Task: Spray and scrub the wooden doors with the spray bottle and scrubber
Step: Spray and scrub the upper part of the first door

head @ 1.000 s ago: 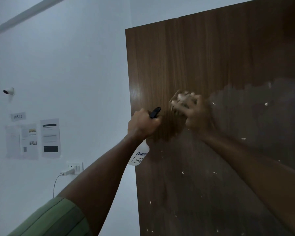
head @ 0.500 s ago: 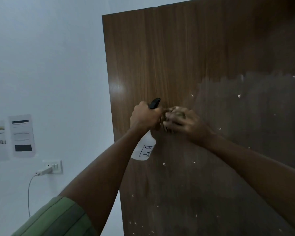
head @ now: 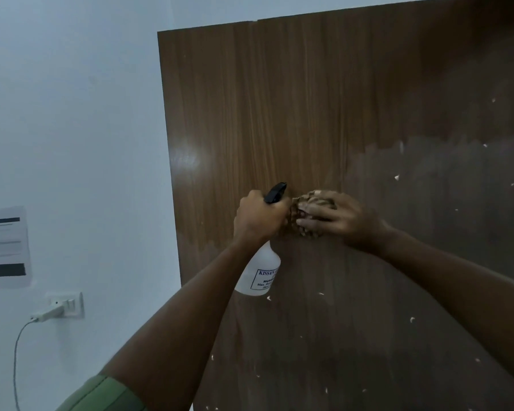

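The left hand (head: pixel 257 219) is wrapped tight around the neck of the spray bottle (head: pixel 260 275), right by the door (head: pixel 279 114). The right hand (head: pixel 339 218) presses the scrubber (head: pixel 301 213) flat on the door, fingers spread over it. White bits dot the wood.

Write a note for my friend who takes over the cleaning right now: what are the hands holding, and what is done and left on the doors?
Left hand grips the spray bottle, nozzle up, beside the scrubber.
Right hand presses the scrubber flat against the wooden doors.
Done: the lower and right parts look dull and wet, with white flecks.
Left: the upper and left parts look dry and glossy; spray and scrub there.
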The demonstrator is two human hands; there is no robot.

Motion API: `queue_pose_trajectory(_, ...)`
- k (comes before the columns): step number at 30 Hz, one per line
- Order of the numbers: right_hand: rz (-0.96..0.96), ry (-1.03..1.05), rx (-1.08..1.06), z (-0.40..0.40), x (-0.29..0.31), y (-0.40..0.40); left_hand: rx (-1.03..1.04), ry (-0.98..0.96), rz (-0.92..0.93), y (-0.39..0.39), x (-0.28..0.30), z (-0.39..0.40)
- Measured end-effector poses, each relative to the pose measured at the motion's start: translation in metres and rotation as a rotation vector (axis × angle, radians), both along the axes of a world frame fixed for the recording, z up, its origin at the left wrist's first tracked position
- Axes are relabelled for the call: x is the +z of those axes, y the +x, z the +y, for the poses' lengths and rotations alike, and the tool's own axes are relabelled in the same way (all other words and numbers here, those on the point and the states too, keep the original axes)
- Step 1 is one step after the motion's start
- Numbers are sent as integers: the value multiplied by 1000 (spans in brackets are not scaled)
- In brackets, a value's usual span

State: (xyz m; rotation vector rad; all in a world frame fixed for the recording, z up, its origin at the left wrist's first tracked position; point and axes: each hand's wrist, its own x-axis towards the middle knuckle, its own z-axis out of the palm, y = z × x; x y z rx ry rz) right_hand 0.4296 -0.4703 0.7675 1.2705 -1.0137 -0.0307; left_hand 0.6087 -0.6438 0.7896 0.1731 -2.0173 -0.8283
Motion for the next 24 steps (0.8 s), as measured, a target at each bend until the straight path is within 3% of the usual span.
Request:
queue_pose_trajectory(1,-19,-29,3,6,16,-7,-14,1,1,-3,1,0)
queue_pose_trajectory(4,-362,-391,104,8,60,-7,-31,-11,-16,-13,3,1)
queue_pose_trajectory(6,-462,-458,129,5,71,-3,-47,-28,-48,-17,3,8)
queue_pose_trajectory(10,-449,-257,97,28,83,-9,-25,-128,-150,-22,14,29)
queue_pose_trajectory(14,-560,-286,72,50,113,-16,109,-274,-179,-36,28,52)
queue_pose_trajectory(20,-530,-415,59,40,105,-21,30,-172,-84,-52,38,56)
queue_pose_trajectory(22,-520,-474,92,25,80,-17,-57,-74,10,-52,37,56)
queue_pose_trajectory(24,-443,-401,131,17,40,-16,-88,19,73,-53,37,57)
